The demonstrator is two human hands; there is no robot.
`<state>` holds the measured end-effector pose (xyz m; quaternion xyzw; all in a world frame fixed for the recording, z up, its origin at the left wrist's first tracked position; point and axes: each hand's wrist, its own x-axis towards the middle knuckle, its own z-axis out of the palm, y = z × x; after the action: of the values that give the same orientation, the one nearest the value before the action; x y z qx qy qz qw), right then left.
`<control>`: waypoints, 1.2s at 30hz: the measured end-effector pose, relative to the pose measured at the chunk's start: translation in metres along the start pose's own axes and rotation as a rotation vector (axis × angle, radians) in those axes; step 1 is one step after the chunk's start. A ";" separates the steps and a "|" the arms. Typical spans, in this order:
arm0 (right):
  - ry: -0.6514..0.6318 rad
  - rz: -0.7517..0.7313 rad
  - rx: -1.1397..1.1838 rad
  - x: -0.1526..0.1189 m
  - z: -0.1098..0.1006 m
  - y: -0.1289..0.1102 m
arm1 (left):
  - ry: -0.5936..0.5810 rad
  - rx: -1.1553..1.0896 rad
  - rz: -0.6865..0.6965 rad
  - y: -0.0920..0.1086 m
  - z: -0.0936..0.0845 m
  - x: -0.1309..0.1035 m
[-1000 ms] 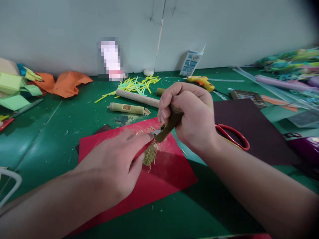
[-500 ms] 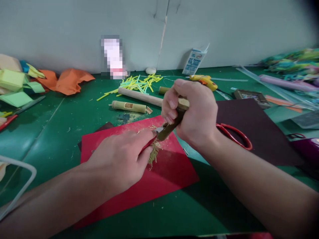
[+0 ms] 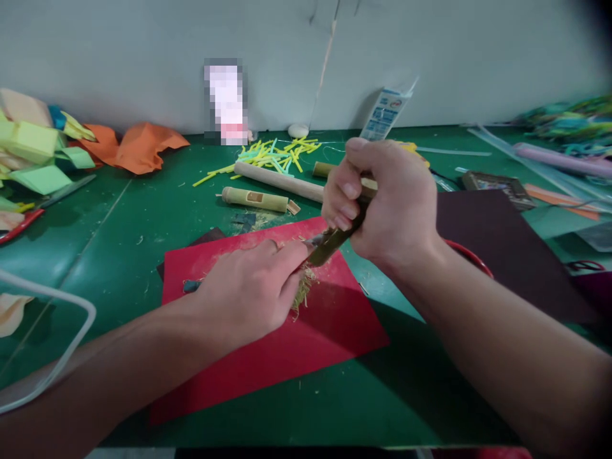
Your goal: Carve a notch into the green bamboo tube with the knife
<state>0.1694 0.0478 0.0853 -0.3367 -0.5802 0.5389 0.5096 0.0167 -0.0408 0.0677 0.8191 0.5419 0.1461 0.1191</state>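
My right hand (image 3: pixel 382 197) is wrapped round a bamboo piece (image 3: pixel 329 245), whose lower end slants down to the left. Fingers closed, my left hand (image 3: pixel 253 287) grips a knife; its metal blade (image 3: pixel 316 240) lies against the bamboo, and a dark handle end (image 3: pixel 192 286) pokes out behind the hand. Beneath both hands is a red sheet (image 3: pixel 335 325) with a small heap of green-tan shavings (image 3: pixel 303 293). Beyond it, a cut bamboo tube (image 3: pixel 272 202) with a square opening and a pale wooden rod (image 3: pixel 282 182) lie on the green table (image 3: pixel 119 236).
Yellow and teal sticks (image 3: pixel 268 156) lie at the back, near a carton (image 3: pixel 386 115) against the wall. Orange paper (image 3: pixel 148 146) and folded papers (image 3: pixel 33 143) are at left. A dark sheet (image 3: pixel 497 255) and red-handled scissors (image 3: pixel 471 255) are at right.
The view has shifted, so most things sit slightly further right. The blade has moved up along the bamboo, and the knife's handle end now shows behind my left hand.
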 end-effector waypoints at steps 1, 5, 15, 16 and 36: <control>-0.011 0.007 0.001 0.000 -0.001 0.000 | 0.010 -0.008 0.010 -0.001 0.000 0.000; -0.040 0.042 0.000 0.002 -0.004 -0.002 | 0.040 -0.020 0.050 -0.009 0.005 0.000; -0.052 0.050 0.100 0.001 -0.004 -0.005 | 0.023 0.041 0.083 -0.015 0.010 0.004; -0.051 0.032 0.110 0.000 -0.003 -0.004 | 0.016 0.023 0.081 -0.015 0.010 0.005; -0.112 0.051 0.148 0.002 -0.003 -0.003 | 0.004 -0.131 0.007 -0.013 0.003 0.000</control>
<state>0.1727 0.0500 0.0884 -0.2822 -0.5575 0.6112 0.4859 0.0070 -0.0362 0.0607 0.8112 0.5283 0.1833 0.1711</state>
